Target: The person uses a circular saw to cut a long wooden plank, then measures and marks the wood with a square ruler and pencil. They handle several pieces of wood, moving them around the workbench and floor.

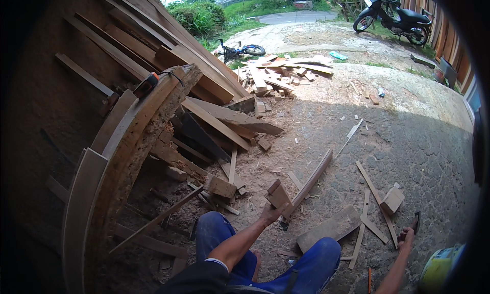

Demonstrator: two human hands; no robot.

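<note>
My left hand is closed around the near end of a long wooden piece, which slants away to the right. A short wooden block rises at the gripped end; I cannot tell whether it is joined on. Low on the right, my right hand is wrapped around a dark, slim tool pointing away from me; its kind is not clear. Close to that hand lie a wooden block and a thin strip. A wide board rests on the ground between my hands, beyond my knee.
A rough wooden bench with a tape measure on it stands at left, planks leaning behind. Offcuts are heaped farther off. A yellow bucket is at lower right, near a pencil. A motorcycle stands far right.
</note>
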